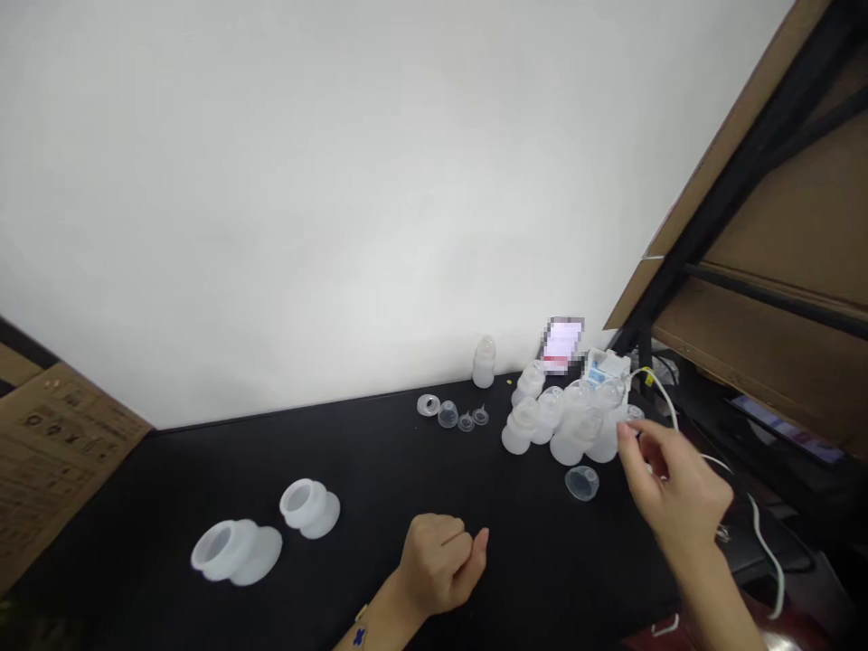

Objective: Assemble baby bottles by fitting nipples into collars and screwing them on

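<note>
My left hand (pixel 440 561) rests on the black table (pixel 380 470) as a loose fist and holds nothing. My right hand (pixel 668 488) is raised at the right, its fingers reaching toward a cluster of several small translucent white bottles with caps (pixel 562 416); the fingertips are next to the nearest bottle, and I cannot tell whether they pinch anything. A clear cap (pixel 581 482) lies just left of that hand. Two white bottle bodies lie on their sides at the left, one in front (pixel 234 549) and one behind (pixel 310 507).
A single capped bottle (pixel 484 362) stands by the white wall. Small clear nipples and a ring (pixel 451 413) lie mid-table. A white packet (pixel 603 369) and a white cable (pixel 759 524) sit at the right near a wooden shelf (pixel 779 271). A cardboard box (pixel 47 452) is at the left.
</note>
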Motion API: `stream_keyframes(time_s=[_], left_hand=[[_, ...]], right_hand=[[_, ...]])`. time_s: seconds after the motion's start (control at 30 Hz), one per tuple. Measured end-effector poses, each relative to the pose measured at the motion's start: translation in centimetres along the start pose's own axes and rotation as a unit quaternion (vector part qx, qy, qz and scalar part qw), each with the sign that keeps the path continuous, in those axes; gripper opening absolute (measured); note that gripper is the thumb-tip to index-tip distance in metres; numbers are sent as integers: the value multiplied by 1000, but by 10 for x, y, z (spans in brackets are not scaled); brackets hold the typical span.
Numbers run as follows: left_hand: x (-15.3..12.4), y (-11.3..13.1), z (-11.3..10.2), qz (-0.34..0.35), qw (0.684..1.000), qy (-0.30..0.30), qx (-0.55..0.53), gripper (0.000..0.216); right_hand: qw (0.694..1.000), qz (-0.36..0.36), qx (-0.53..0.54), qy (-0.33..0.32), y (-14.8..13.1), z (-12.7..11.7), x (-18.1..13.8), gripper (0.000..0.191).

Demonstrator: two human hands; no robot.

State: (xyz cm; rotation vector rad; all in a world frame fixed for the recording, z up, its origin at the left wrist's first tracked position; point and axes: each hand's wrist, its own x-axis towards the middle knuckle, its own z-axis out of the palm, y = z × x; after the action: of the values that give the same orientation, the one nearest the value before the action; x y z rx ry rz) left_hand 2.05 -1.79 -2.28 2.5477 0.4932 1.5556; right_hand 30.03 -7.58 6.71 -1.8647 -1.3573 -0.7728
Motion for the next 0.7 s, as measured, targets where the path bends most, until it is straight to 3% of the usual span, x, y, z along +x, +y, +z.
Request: stream_keyframes(time_s=[0.13,0.3,0.47,0.7], left_hand=[[-1,5,0,15,1000,-3,1,38],[-2,4,0,17,1000,-4,12,37],[0,2,0,10,1000,7,21,38],[-1,1,2,12,1000,9,24,40]], right_hand=[[989,-92,-69,-90,27,17,-39,38],[963,-191,-110,-159,42,34,-61,45],[958,-201,-78,-189,51,43,-75,55],[955,-207,26,-209,33,45,-83,44]])
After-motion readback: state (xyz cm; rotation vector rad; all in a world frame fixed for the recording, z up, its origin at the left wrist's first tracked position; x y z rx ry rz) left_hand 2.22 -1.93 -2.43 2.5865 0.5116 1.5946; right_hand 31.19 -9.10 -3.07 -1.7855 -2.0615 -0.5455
